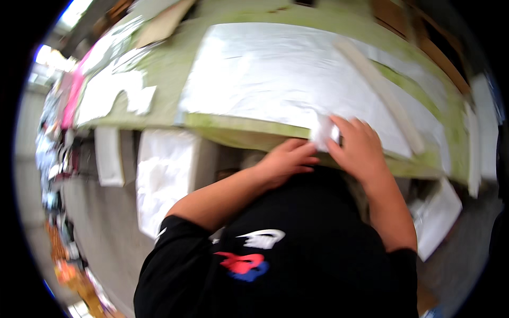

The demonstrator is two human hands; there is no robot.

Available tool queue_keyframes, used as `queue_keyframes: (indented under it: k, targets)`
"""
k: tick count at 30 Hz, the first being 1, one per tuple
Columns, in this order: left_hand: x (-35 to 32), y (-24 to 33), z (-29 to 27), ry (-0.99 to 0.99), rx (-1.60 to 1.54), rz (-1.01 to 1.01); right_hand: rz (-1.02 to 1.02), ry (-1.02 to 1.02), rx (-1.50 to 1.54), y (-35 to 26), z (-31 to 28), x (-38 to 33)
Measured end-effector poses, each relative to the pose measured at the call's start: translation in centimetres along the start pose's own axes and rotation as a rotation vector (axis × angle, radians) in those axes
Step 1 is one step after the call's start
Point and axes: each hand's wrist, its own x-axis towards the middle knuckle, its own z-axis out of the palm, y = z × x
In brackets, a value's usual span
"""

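A small white crumpled piece (322, 132), film or paper, stands at the table's near edge just in front of me. My right hand (361, 148) has it between thumb and index finger. Just to its left, my left hand (289, 161) reaches in with fingers stretched out and slightly apart, the tips close to the piece's lower side; blur hides whether they touch it. Beneath and beyond lies a large white sheet (260, 69), flat on the green-covered table (172, 79). Across the sheet's right part slants a long pale flat bar (379, 93).
White cut scraps (114, 93) and a brown cardboard piece (164, 24) lie on the table's left. Below its edge stand a white box (164, 180) with white material and, at right, another white container (437, 217). Brown boards (440, 50) rise at the far right.
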Motion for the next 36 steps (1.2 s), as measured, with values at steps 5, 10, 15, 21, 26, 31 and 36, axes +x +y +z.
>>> queue_keyframes:
  k: [5,10,15,21,26,31,36]
  targets:
    - [0.9,-2.0,0.9,-0.034,-0.323,0.082,-0.086,0.125,0.492,-2.0,1.5,-2.9]
    - [0.3,-2.0,0.2,-0.034,-0.19,0.155,0.15,-0.013,1.058,-1.3,2.7,-2.0]
    - [-1.0,-0.7,-0.5,0.067,-0.432,0.191,0.086,0.008,1.133,-2.0,3.1,-1.9]
    - [-5.4,4.7,-5.9,0.284,-0.239,0.329,0.087,0.122,1.198,-1.6,3.8,-1.7]
    - [-9.9,14.2,-20.5,0.824,0.28,0.624,0.087,0.088,1.218,-0.8,4.3,-2.1]
    - [-10.4,19.3,-34.4,1.05,0.428,0.537,0.081,0.062,1.216,-0.9,4.4,-1.5]
    - [-8.8,19.4,-39.2,1.249,0.667,0.373,0.067,0.067,1.13,-0.7,4.7,-1.5]
